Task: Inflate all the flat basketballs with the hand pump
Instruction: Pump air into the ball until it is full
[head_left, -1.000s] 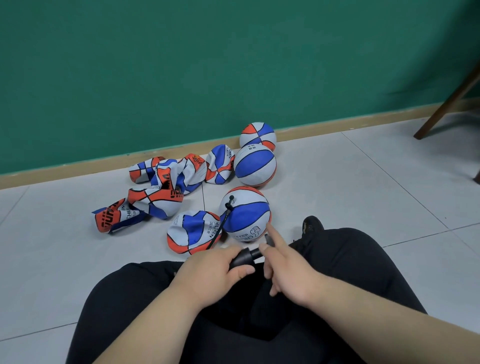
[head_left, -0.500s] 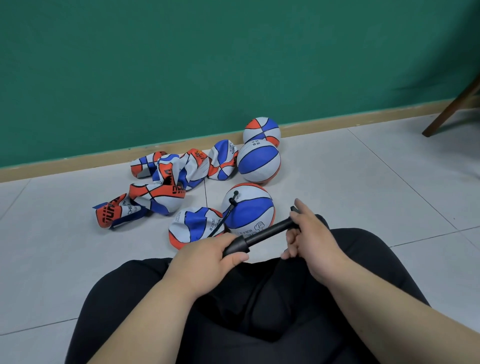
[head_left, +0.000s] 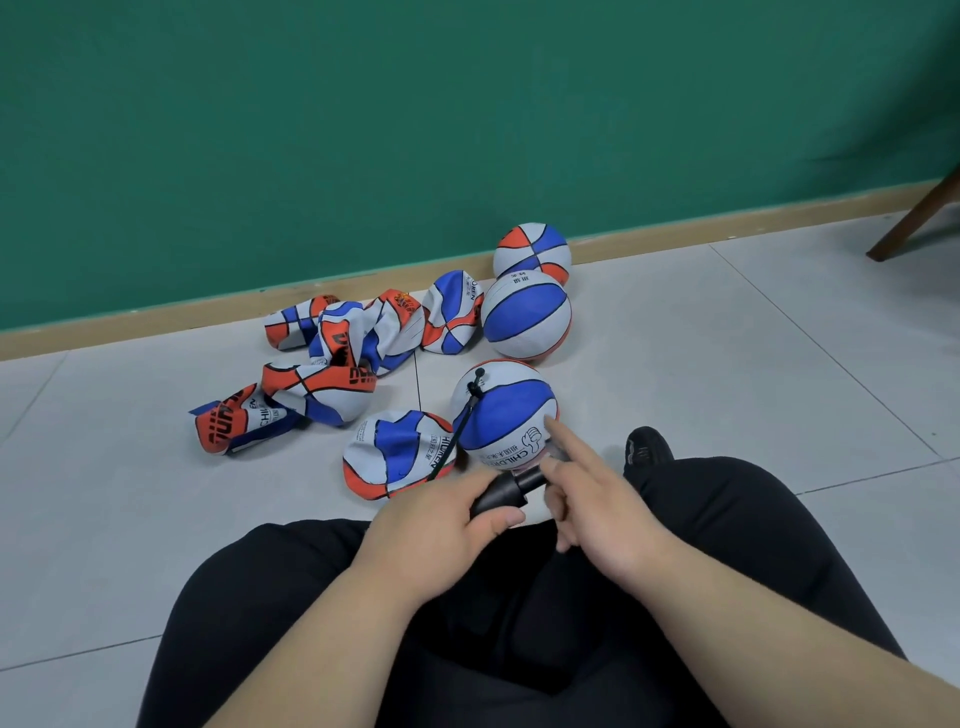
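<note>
3 round basketballs are lying on the grey tiled floor (head_left: 753, 364) in front of a person who is sitting with black trousers (head_left: 727, 525) and 1 black shoe (head_left: 647, 447) showing. The left hand (head_left: 441, 514) is gripping the barrel of the black hand pump (head_left: 506, 488), with the fingers wrapping over it and the thumb closing from below. The right hand (head_left: 597, 499) is sitting at the right end of the pump: its index finger is pointing straight forward and its other fingers are curling round that end, though the handle itself is hiding under the palm. The pump is lying almost level just above the lap, and only a short part of it is showing between the 2 hands. A thin black hose (head_left: 460, 434) is running from the pump up to the top of the nearest basketball (head_left: 514, 410), which is looking round and is resting just beyond the hands. Touching its left side, 1 flat basketball (head_left: 395, 457) is lying crumpled. Farther back, 2 inflated basketballs (head_left: 527, 317) (head_left: 532, 249) are standing one behind the other, the far 1 by the wooden skirting (head_left: 156, 332) under the green wall (head_left: 363, 130). Several more flat basketballs (head_left: 358, 338) are lying in a loose heap to their left. A brown chair leg (head_left: 914, 218) is leaning into view at the right edge.
</note>
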